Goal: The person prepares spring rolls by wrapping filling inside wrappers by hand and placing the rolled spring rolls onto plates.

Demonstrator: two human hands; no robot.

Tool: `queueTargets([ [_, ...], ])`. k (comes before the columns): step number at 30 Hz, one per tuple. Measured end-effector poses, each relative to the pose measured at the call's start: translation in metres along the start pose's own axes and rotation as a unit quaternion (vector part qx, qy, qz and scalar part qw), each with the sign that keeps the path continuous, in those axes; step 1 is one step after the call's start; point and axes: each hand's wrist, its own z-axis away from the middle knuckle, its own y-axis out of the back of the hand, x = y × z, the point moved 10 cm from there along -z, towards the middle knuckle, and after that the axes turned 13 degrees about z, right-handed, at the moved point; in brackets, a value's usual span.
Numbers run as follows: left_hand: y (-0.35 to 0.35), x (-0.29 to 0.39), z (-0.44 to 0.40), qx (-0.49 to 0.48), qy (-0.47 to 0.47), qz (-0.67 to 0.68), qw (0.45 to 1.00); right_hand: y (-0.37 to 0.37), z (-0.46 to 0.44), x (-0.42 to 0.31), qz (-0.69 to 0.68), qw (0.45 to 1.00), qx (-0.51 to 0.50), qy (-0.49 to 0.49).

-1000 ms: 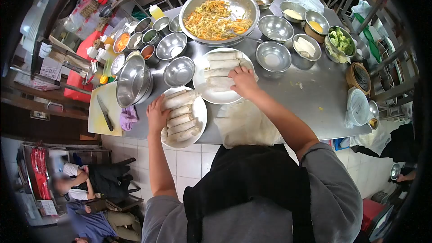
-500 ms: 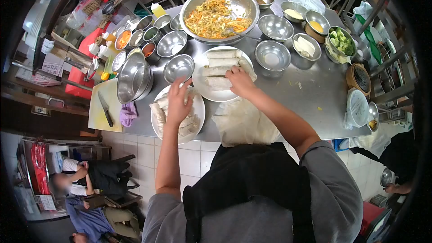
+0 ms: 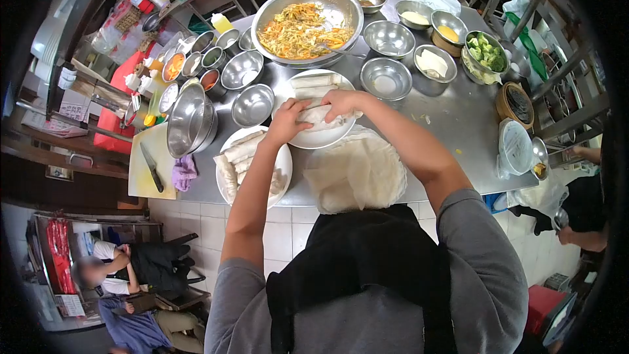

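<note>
Both hands are at the upper white plate (image 3: 341,142), which bears several pale, uncooked spring rolls (image 3: 316,81). My left hand (image 3: 288,122) is closed on the left end of one spring roll (image 3: 314,117) near the front of this plate. At its right end, my right hand (image 3: 342,103) grips the same roll from above. Below my left forearm, a second white plate (image 3: 286,180) carries more rolls, partly hidden by the arm. A stack of thin, translucent wrapper sheets (image 3: 357,170) lies at the table's front edge, hanging slightly over it.
A large steel bowl (image 3: 358,23) of shredded vegetable filling stands behind the plate. Several small steel bowls surround it. At left are a knife (image 3: 152,169) on a cutting board (image 3: 139,182) and a purple cloth (image 3: 184,172). A bowl of broccoli (image 3: 486,52) stands right.
My left hand has moved from above the lower plate up and right to the upper plate, where it now grips a roll. My right hand has shifted slightly left.
</note>
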Motion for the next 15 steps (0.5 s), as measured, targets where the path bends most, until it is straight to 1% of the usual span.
queueTargets([
  [2,-0.001,0.002,-0.002,-0.017,-0.017,-0.025,0.999,-0.003,-0.001,0.000,0.052,0.998,0.030,0.011],
  [5,-0.004,0.011,0.000,-0.026,-0.027,-0.064,0.997,-0.001,0.013,-0.025,0.185,0.983,0.018,-0.013],
  [8,-0.008,0.014,0.003,-0.022,-0.030,-0.079,0.996,0.013,0.032,-0.043,0.199,0.974,0.111,-0.011],
  [11,-0.017,0.003,0.009,-0.041,0.009,-0.086,0.995,0.017,0.045,-0.052,0.190,0.974,0.127,-0.001],
  [15,-0.016,0.003,0.010,-0.041,0.029,-0.039,0.998,0.015,0.037,-0.037,0.102,0.989,0.102,0.026],
])
